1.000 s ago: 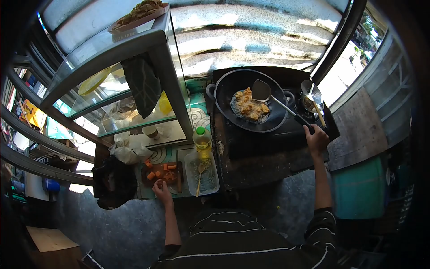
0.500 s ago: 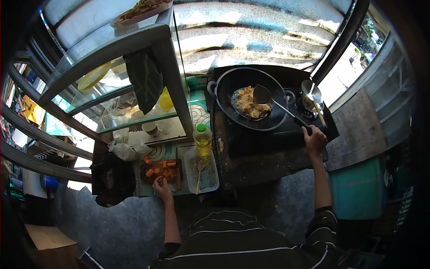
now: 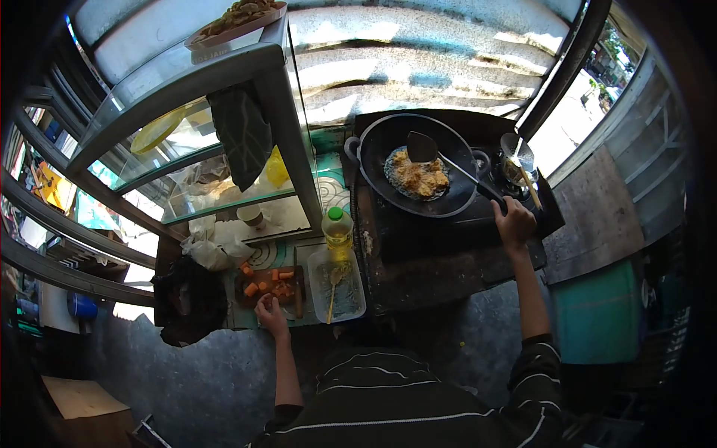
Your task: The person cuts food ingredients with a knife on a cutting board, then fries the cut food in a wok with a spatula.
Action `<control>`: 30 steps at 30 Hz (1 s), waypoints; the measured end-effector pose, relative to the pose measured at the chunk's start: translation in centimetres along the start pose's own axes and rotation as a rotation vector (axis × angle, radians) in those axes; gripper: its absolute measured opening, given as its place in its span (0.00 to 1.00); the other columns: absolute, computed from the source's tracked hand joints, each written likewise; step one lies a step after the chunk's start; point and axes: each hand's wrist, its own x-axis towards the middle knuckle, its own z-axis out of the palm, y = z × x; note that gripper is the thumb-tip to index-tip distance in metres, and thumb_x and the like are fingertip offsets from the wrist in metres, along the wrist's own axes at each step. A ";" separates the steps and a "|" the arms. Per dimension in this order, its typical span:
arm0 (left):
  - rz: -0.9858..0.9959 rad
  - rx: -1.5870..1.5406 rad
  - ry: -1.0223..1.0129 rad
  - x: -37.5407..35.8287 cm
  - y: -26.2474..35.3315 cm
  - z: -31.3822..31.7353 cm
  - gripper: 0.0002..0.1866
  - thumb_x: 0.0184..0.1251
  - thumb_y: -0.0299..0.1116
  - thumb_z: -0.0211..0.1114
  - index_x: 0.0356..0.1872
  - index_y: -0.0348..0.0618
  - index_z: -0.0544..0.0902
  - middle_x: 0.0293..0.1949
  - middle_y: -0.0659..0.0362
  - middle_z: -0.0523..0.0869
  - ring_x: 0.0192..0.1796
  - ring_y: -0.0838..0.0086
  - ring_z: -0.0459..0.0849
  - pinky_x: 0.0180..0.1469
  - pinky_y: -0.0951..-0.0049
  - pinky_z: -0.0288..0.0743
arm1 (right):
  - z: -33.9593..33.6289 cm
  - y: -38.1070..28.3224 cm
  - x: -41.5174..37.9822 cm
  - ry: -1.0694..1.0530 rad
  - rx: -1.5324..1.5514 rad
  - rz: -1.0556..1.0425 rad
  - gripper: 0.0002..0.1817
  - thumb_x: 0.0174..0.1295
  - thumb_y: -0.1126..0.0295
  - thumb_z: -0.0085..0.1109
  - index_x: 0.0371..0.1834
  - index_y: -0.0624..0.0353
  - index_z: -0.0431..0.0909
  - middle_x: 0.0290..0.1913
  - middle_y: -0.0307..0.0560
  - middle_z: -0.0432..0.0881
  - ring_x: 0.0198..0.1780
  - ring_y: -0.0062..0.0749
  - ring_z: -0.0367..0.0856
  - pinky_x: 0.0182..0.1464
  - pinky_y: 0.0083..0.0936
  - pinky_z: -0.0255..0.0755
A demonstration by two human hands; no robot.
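My right hand (image 3: 514,225) is closed round the black handle of a spatula (image 3: 458,169). Its dark blade is over the far side of the golden frying food (image 3: 417,178), which sits in bubbling oil in a black wok (image 3: 381,190). My left hand (image 3: 272,316) is at the near edge of a brown cutting board (image 3: 243,293), its fingers curled together beside chopped carrot (image 3: 285,275). Whatever those fingers may hold is hidden. A knife (image 3: 299,293) lies along the board's right side. Right of it, a plastic tub (image 3: 357,302) holds a spoon (image 3: 334,287).
A bottle of yellow oil (image 3: 338,231) with a green cap stands behind the tub. The glass display case (image 3: 291,127) rises at the back left. On the stove's right side is a metal strainer (image 3: 515,168). A black plastic bag (image 3: 190,299) hangs at the counter's left.
The spatula blade has moved up and to the left across the food. My right hand has shifted slightly left and away from the stove. My left hand has hardly moved.
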 end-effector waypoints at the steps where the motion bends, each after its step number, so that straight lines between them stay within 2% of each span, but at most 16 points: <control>1: -0.004 -0.005 0.000 -0.1 0.0 -0.1 0.10 0.59 0.32 0.55 0.40 0.41 0.72 0.40 0.59 0.67 0.39 0.74 0.68 0.45 0.74 0.65 | -0.3 0.3 -0.1 -0.024 -0.017 0.003 0.13 0.49 0.55 0.57 0.26 0.53 0.75 0.24 0.43 0.78 0.25 0.40 0.78 0.26 0.31 0.70; 7: -0.008 0.012 -0.009 -0.5 -0.7 -0.9 0.10 0.60 0.32 0.54 0.41 0.42 0.72 0.40 0.59 0.66 0.40 0.73 0.67 0.45 0.73 0.64 | -1.2 0.5 0.4 -0.055 -0.044 0.093 0.14 0.49 0.55 0.57 0.23 0.54 0.74 0.23 0.43 0.77 0.26 0.40 0.78 0.27 0.31 0.70; 17: -0.057 0.035 -0.011 -0.5 0.9 -0.9 0.11 0.60 0.33 0.54 0.42 0.43 0.72 0.41 0.59 0.66 0.40 0.73 0.67 0.46 0.73 0.64 | 1.3 -2.6 1.3 -0.043 0.037 0.044 0.14 0.49 0.54 0.58 0.25 0.54 0.77 0.24 0.45 0.79 0.26 0.42 0.79 0.28 0.33 0.71; 19: -0.036 -0.026 -0.012 -0.5 0.5 -0.7 0.11 0.60 0.33 0.54 0.42 0.42 0.72 0.41 0.59 0.66 0.41 0.73 0.67 0.47 0.73 0.64 | 0.9 -2.9 1.1 -0.108 0.110 0.167 0.16 0.48 0.53 0.58 0.27 0.54 0.78 0.25 0.45 0.80 0.28 0.42 0.79 0.29 0.33 0.72; 26: -0.047 0.008 -0.005 -0.8 0.3 -1.2 0.10 0.59 0.32 0.55 0.41 0.43 0.72 0.40 0.59 0.66 0.41 0.73 0.67 0.47 0.73 0.63 | 1.8 -2.8 1.6 -0.186 0.071 0.200 0.18 0.46 0.51 0.59 0.27 0.54 0.79 0.25 0.48 0.80 0.29 0.44 0.79 0.31 0.33 0.73; 28: -0.070 0.039 0.001 -0.8 0.4 -1.3 0.10 0.60 0.32 0.55 0.41 0.41 0.72 0.42 0.58 0.66 0.45 0.71 0.70 0.49 0.72 0.65 | 2.0 -2.1 1.6 -0.197 0.102 0.224 0.19 0.44 0.50 0.60 0.27 0.54 0.80 0.25 0.49 0.80 0.30 0.45 0.79 0.32 0.34 0.73; 30: -0.083 0.043 0.004 -0.9 0.5 -1.4 0.11 0.60 0.32 0.54 0.42 0.41 0.72 0.42 0.58 0.66 0.44 0.71 0.70 0.49 0.72 0.65 | 2.1 -1.5 1.7 -0.218 0.104 0.236 0.19 0.43 0.49 0.60 0.27 0.54 0.80 0.25 0.50 0.80 0.30 0.45 0.79 0.32 0.35 0.73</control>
